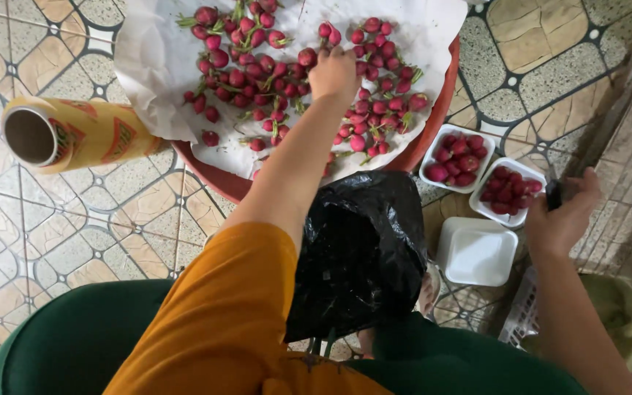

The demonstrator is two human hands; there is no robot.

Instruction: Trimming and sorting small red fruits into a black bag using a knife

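Observation:
My left hand [334, 73] reaches out on an orange-sleeved arm and rests on a heap of red radishes [257, 66]. Its fingers curl down around one of them. The radishes, some with green stems, lie on white paper [155, 58] spread over a red basin [442, 102]. My right hand [561, 216] hovers at the right, closed on a small dark knife [554, 194], just beside two white foam trays [456, 157] [510, 192] filled with trimmed radishes.
A yellow roll of cling film [74, 135] lies on the patterned tile floor at the left. A black plastic bag [363, 249] sits between my knees. An empty white tray [477, 252], a white basket [521, 314] and a green cloth [627, 314] are at the lower right.

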